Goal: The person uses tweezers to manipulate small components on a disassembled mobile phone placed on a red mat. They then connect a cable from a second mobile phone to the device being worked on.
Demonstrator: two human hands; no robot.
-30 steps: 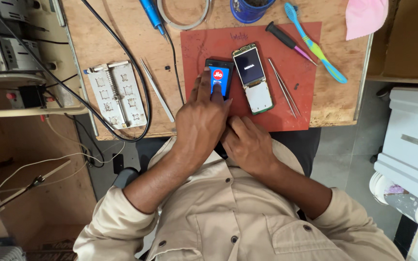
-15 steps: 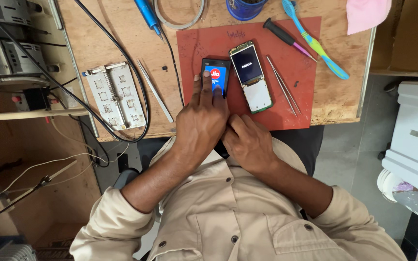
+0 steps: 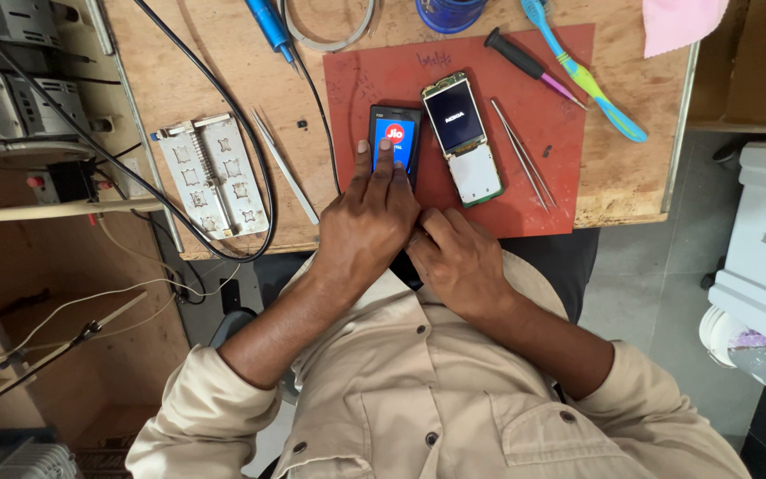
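Looks like the power-on check stage: left hand (image 3: 367, 217) lies over the small black phone with a lit blue screen (image 3: 394, 140), fingers (image 3: 374, 168) pressed together flat on its lower half, so the phone sits right under the fingertips. Right hand (image 3: 456, 257) is curled beside it at the desk edge, can't tell if it grips anything. Just right of the fingers lies an opened phone with bare white keypad (image 3: 463, 137). Next move probably needs a light, precise press. All on a red rubber mat (image 3: 560, 195) over a plywood bench (image 3: 223, 62); metal tweezers (image 3: 522, 153) further right.
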